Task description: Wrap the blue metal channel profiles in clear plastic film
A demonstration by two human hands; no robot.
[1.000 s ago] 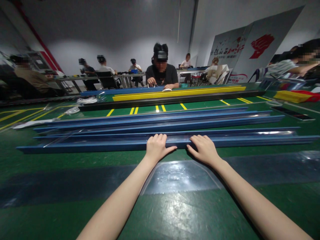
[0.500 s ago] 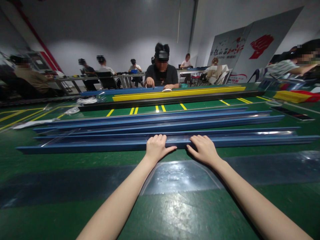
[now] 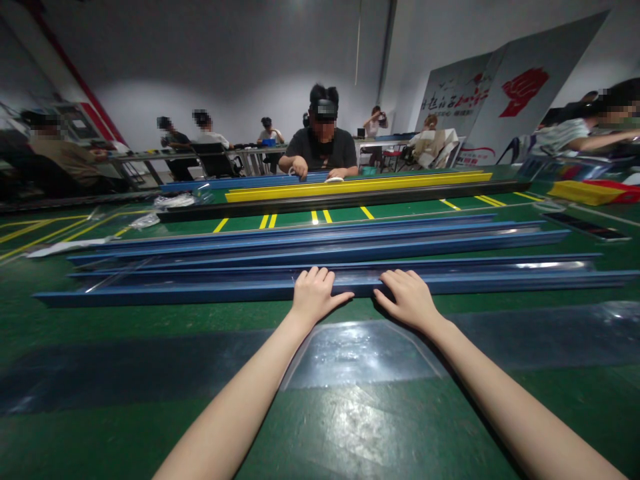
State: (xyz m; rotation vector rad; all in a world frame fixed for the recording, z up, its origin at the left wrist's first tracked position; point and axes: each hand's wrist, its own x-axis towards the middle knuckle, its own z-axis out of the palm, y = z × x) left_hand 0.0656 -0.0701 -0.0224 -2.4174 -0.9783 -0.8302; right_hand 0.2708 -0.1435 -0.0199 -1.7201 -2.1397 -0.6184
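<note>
Head view: near blue channel [image 3: 200,294] lies on the green worktop [image 3: 425,427], running nearly the full width of the view. Long, straight, open-topped, raised wall front and back, glossy clear lining showing in the trough, brightest at the right end. Left hand [image 3: 314,293] and right hand [image 3: 409,297] are apart from each other, both clamped over its front wall around the middle: fingers over the top edge, thumbs along the front face, pointing at each other. Grip force: can't tell.

More blue channels [image 3: 400,247] just behind it, roughly parallel. Clear film strip [image 3: 355,360] flat in front, partly under the forearms, bright glare.

Worktop is smooth, shiny, marked with yellow lines [image 3: 367,213]. Further back: black strip [image 3: 350,199], yellow strip [image 3: 350,189], crumpled clear plastic [image 3: 175,201] at left. Phone [image 3: 587,227] flat at right, yellow tray [image 3: 585,193] beyond it.

Co-worker [image 3: 320,150] in a dark shirt sits opposite, hands down at the far strips. Others at desks behind. Grey wall [image 3: 225,53], panel with red fist print [image 3: 525,87] back right.
</note>
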